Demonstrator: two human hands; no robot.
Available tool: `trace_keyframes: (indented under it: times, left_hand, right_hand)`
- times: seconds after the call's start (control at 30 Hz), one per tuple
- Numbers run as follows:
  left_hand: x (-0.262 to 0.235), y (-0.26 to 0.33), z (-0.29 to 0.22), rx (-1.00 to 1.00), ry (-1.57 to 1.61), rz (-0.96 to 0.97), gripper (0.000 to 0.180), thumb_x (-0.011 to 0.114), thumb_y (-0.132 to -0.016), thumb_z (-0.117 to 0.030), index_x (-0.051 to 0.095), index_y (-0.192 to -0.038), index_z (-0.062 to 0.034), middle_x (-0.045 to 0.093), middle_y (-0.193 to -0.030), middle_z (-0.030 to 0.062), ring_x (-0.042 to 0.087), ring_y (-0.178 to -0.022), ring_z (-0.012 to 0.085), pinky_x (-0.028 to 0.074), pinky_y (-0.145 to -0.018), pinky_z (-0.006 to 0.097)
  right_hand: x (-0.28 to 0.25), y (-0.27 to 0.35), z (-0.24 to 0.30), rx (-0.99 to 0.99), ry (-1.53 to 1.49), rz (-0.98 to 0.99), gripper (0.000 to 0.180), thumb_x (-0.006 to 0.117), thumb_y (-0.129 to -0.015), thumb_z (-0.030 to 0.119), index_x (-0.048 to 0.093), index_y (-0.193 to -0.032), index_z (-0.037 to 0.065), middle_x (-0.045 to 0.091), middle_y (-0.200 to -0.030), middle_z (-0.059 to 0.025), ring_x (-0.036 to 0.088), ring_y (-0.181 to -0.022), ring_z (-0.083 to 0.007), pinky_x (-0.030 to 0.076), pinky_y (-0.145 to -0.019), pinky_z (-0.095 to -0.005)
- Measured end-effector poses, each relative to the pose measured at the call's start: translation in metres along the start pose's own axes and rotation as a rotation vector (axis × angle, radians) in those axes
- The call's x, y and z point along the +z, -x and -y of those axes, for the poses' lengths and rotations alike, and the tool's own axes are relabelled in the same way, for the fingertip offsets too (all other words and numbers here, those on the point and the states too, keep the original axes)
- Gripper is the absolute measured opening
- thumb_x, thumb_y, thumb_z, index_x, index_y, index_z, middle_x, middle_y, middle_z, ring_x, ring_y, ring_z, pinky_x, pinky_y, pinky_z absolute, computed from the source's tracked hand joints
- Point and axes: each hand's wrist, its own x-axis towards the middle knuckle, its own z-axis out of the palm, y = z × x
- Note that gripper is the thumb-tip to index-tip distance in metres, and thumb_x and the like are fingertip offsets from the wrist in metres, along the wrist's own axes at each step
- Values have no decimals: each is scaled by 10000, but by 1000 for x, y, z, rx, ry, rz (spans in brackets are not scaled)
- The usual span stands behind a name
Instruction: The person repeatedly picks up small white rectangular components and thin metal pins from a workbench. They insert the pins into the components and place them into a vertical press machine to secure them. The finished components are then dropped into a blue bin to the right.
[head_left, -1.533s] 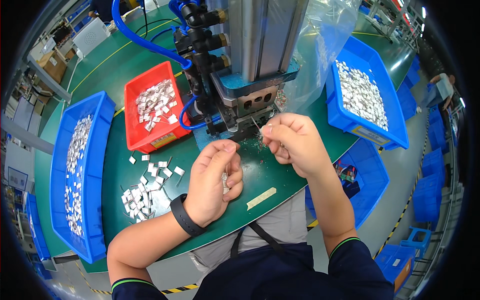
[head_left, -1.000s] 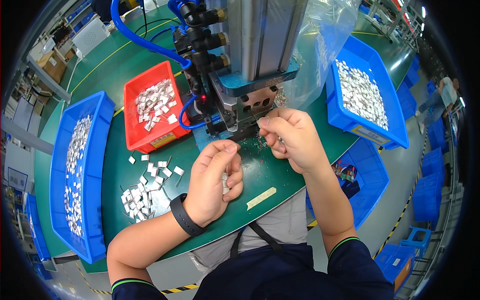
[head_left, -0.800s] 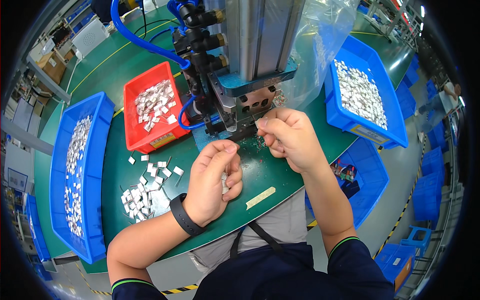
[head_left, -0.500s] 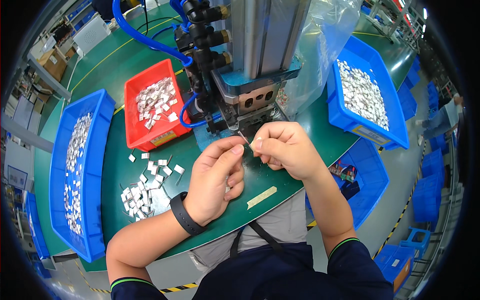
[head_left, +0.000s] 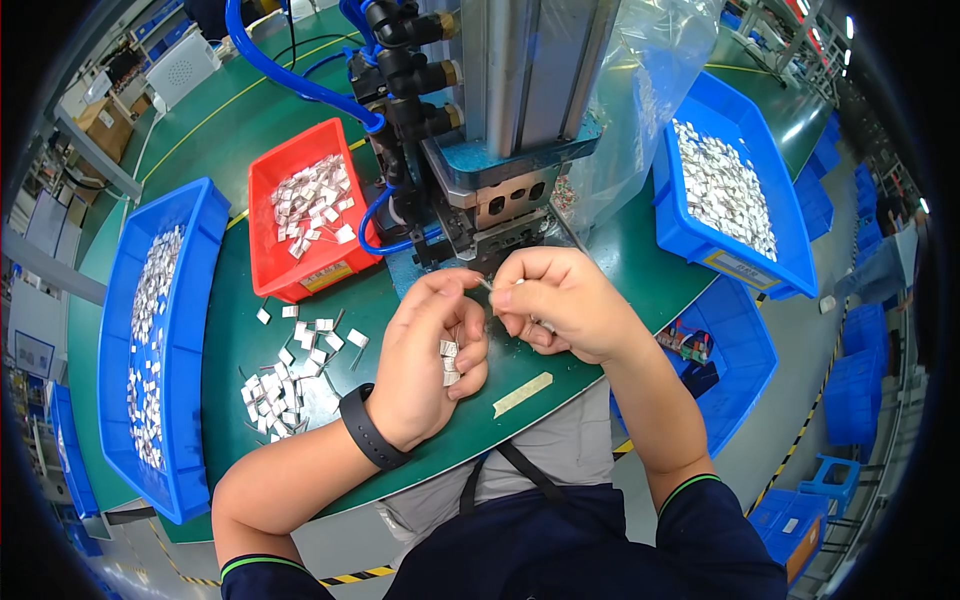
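Observation:
Just in front of the press-like machine, my two hands meet over the green table. My left hand is curled around several small white blocks, which show between its palm and fingers. Its thumb and index fingertip come close to a thin wire lead. Pinched between the thumb and index finger of my right hand is a small part with that lead; the fingers mostly hide its body. To the left, a loose pile of white blocks with wire leads lies on the table.
A red bin of white parts stands beside the machine. Blue bins hold similar parts at far left and right. Another blue bin sits below the table edge. Tape sticks near the front edge. Blue hoses run to the machine.
My left thumb has drawn back and its fingers have opened slightly, so the white blocks in the palm now show. My right hand has shifted slightly left, still pinching the part.

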Motion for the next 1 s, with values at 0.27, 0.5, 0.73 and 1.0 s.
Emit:
trace_keyframes:
  times: [0.27,0.5,0.73,1.0]
  left_hand:
    - [1,1,-3,-46,-10,8,397,392,-973,-407,403,-1263,-136,532,-767,82,387,-493,107,247,-369,213]
    - [2,3,-4,-71,-132,26,438,391,-965,-428,367,-1282,-127,553,-785,155,363,-432,111,237,-355,218]
    - [2,2,-2,-78,-163,73,363,390,-971,-378,402,-1208,-102,555,-782,157,352,-429,99,231,-354,205]
    - [0,5,2,-77,-160,102,103,525,-961,-159,538,-1032,-86,542,-751,51,334,-457,57,233,-379,194]
  right_hand:
    - [7,-1,6,-13,156,-45,132,651,-822,115,657,-902,10,615,-664,-22,478,-502,-27,325,-410,-186]
    - [15,-6,7,-128,591,26,160,696,-809,126,694,-904,-2,624,-635,-18,556,-578,-46,418,-537,-210]
    - [12,-2,5,-166,394,15,123,668,-811,98,675,-856,-16,652,-700,-42,581,-625,-59,451,-565,-212]
    - [5,5,10,-181,209,-144,130,675,-831,97,654,-855,-29,638,-732,-37,530,-633,-44,399,-542,-202]
